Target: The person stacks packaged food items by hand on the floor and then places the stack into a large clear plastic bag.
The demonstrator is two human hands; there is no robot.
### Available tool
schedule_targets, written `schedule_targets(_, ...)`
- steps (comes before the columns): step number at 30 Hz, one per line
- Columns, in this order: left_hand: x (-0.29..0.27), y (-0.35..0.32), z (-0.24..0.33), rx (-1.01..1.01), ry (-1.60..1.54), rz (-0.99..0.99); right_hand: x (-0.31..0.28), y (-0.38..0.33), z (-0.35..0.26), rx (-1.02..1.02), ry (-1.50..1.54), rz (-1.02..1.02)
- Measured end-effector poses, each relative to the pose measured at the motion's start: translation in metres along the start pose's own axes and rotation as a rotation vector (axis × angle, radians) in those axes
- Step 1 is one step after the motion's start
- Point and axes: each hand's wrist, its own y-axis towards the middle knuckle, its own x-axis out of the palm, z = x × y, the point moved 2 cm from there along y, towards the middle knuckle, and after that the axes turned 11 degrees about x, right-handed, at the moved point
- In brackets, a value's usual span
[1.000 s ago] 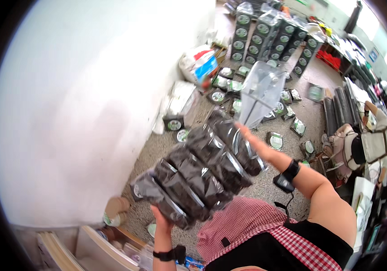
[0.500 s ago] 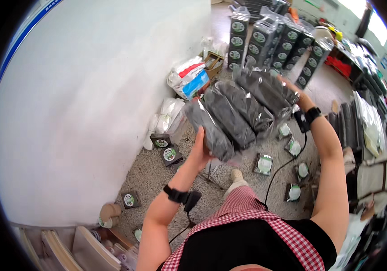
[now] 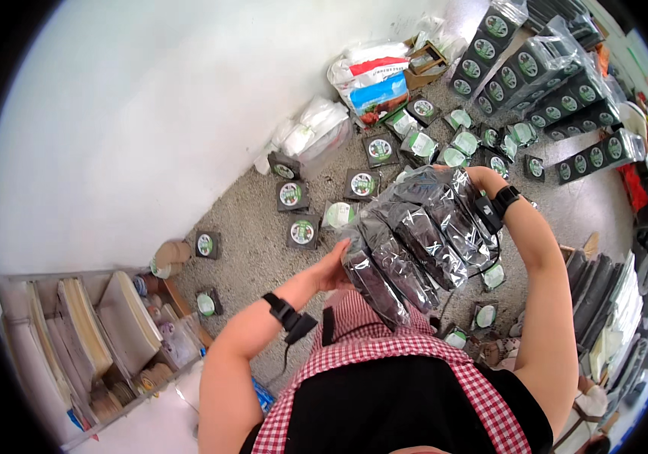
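Between my two hands I carry several dark packages in clear plastic wrap (image 3: pixel 422 244), lined up side by side in front of my apron. My left hand (image 3: pixel 331 266) presses against the left end of the row, its fingers partly hidden behind the wrap. The right hand (image 3: pixel 483 181) curves round the far right end, and most of its fingers are out of sight under the plastic. Beyond the row, many flat black packs with round green-and-white labels (image 3: pixel 362 184) lie scattered over the speckled floor.
Tall wrapped stacks of labelled black boxes (image 3: pixel 528 68) stand at the far right. Against the white wall sit a printed sack (image 3: pixel 373 87) and white plastic bags (image 3: pixel 313 132). A shelf unit (image 3: pixel 131 318) is at the lower left; dark flat bundles (image 3: pixel 604 295) fill the right side.
The row of wrapped packages has come closer to my body, held in both hands. My view has turned, and more labelled packs on the floor show beyond it.
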Motion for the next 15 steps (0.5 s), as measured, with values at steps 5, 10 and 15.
schedule_targets(5,-0.018,0.042,-0.016,-0.068,-0.101,-0.002,-0.002,0.01,0.006,-0.013,0.151,0.014)
schedule_targets(10,-0.018,0.026,0.006,-0.055,-0.175,0.126,-0.006,0.003,0.013,-0.085,0.459,0.07)
schedule_targets(15,0.012,-0.039,0.019,0.299,0.123,0.269,-0.001,-0.039,0.027,-0.679,-0.379,0.453)
